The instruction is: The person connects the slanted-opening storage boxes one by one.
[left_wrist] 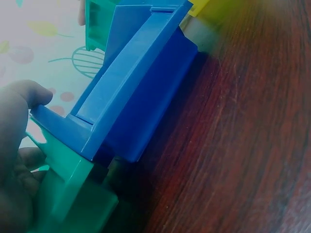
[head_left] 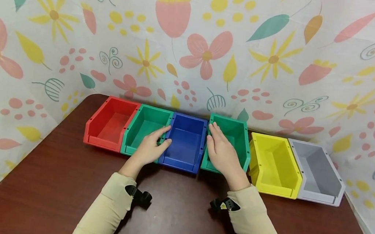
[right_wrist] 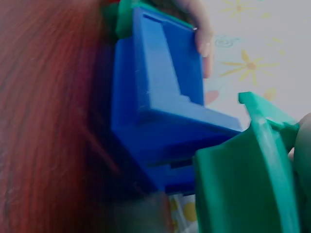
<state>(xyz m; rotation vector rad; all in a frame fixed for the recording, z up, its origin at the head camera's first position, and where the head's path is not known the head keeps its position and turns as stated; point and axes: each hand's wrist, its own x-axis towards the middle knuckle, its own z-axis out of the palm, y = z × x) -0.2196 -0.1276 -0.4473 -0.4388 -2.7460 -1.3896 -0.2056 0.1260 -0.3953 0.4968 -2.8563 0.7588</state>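
Observation:
In the head view, my left hand (head_left: 150, 147) is at the join of the left green bin (head_left: 137, 129) and the blue bin (head_left: 183, 142). Its thumb lies over the blue rim while the other fingers reach into the green bin, pinching the walls between, as the left wrist view shows. My right hand (head_left: 224, 153) grips the left wall of the right green bin (head_left: 239, 135), its fingers along the rim. A narrow gap parts this bin from the blue bin. The palm hides part of its inside. Both bins at my hands stand open-topped, fronts towards me.
A red bin (head_left: 109, 125) adjoins the left green bin. On the right, a yellow bin (head_left: 274, 168) and a grey bin (head_left: 317, 171) stand side by side, angled. All rest on a dark brown table (head_left: 173, 211), before a flower-patterned cloth (head_left: 190, 84).

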